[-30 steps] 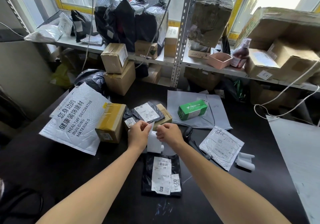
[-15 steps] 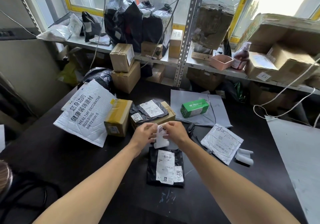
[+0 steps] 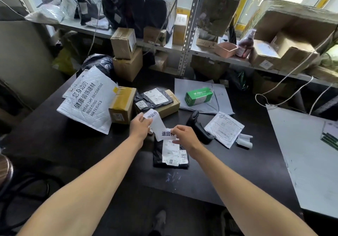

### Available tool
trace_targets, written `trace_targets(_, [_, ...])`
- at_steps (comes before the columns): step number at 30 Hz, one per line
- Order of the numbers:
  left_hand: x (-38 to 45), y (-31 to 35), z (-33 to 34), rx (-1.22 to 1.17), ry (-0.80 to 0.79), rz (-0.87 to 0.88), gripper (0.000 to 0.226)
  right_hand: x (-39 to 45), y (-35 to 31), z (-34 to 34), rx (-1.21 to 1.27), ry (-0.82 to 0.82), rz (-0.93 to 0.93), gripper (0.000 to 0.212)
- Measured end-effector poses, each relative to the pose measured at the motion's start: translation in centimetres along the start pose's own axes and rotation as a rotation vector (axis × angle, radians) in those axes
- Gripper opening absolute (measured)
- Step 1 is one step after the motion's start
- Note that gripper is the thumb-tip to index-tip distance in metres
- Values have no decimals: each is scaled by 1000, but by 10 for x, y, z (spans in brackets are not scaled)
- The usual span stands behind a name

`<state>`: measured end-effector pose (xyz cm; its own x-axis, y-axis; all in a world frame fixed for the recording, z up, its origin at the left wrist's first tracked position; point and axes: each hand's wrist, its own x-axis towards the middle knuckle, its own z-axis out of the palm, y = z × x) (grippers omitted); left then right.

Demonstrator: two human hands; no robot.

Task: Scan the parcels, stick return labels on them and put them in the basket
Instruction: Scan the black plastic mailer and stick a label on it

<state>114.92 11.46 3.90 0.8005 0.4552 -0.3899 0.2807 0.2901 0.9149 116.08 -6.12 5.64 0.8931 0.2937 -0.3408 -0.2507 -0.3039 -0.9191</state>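
Note:
A white strip of return labels (image 3: 157, 124) with black characters hangs between my hands above the table. My left hand (image 3: 140, 126) pinches its upper end and my right hand (image 3: 184, 136) pinches its lower end. Directly below lies a flat black parcel bag (image 3: 171, 155) with a white shipping label and a "0230" sticker. A black handheld scanner (image 3: 198, 127) lies just right of my right hand. More parcels sit behind: a taped brown box (image 3: 122, 105), a black bag on a flat carton (image 3: 155, 99), a white padded mailer (image 3: 224, 128).
A large white printed mailer (image 3: 87, 98) lies at the left, a green box (image 3: 199, 96) on grey mailers behind. Two small white rolls (image 3: 245, 140) lie at the right. Stacked cartons (image 3: 126, 54) and shelves of parcels stand at the back. A white board (image 3: 307, 153) covers the right.
My hands have drawn apart, stretching the label strip out so its printed characters show. The view has shifted slightly; the black parcel stays put.

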Motion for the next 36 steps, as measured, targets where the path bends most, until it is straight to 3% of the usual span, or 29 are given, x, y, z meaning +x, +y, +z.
trace_targets(3, [-5, -5, -14, 223, 131, 52, 59, -12, 15, -9, -25, 9, 16, 25])
trace_targets(6, [-17, -18, -19, 444, 146, 125, 27, -18, 25, -12, -33, 13, 44, 21])
trace_targets(10, [-46, -37, -8, 406, -294, -20, 12, -18, 34, -8, -118, -46, 55, 19])
trace_targets(12, [-58, -47, -2, 397, -407, -61, 4, -17, 36, -8, -144, -71, 51, 16])
trace_targets(16, [-59, -67, 9, 475, -303, -36, 13, -18, 51, -23, -230, -59, 92, 19])
trace_targets(22, [-67, -85, 34, 883, -272, 3, 30, -17, 83, -43, -548, -74, 193, 20])
trace_targets(26, [-75, -94, 47, 1008, -177, -22, 16, -13, 92, -46, -678, -83, 167, 36])
trace_targets(36, [-73, -98, 72, 1103, -68, -76, 15, 5, 102, -48, -783, -60, 186, 32])
